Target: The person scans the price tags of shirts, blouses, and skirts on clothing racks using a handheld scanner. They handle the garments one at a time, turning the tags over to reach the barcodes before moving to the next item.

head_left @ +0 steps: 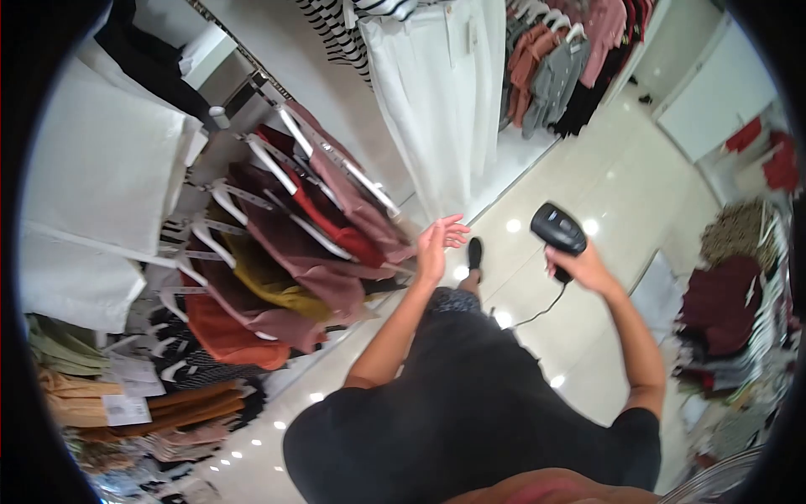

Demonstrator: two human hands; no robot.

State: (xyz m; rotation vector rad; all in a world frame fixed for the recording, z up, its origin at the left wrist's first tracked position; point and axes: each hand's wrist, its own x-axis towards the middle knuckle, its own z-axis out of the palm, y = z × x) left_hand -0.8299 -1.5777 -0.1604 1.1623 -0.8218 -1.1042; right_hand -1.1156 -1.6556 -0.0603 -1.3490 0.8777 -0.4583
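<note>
My right hand (587, 267) is wrapped round the grip of a black barcode scanner (558, 228), held out over the floor on the right. A thin dark cable (538, 317) runs from the scanner's handle back towards my body. My left hand (438, 243) holds nothing, its fingers stretched out and slightly apart. Just beyond it hangs a pair of white trousers (432, 109), its lower end close to my fingertips in this view. Left of that hand are pink, red and mustard garments (285, 281) on white hangers.
White clothes (105, 168) hang at the far left above folded garments (159, 407). Another rail of small grey and pink clothes (554, 80) is at the back. More clothing (722, 302) lines the right side. The glossy tiled floor (621, 185) runs between them.
</note>
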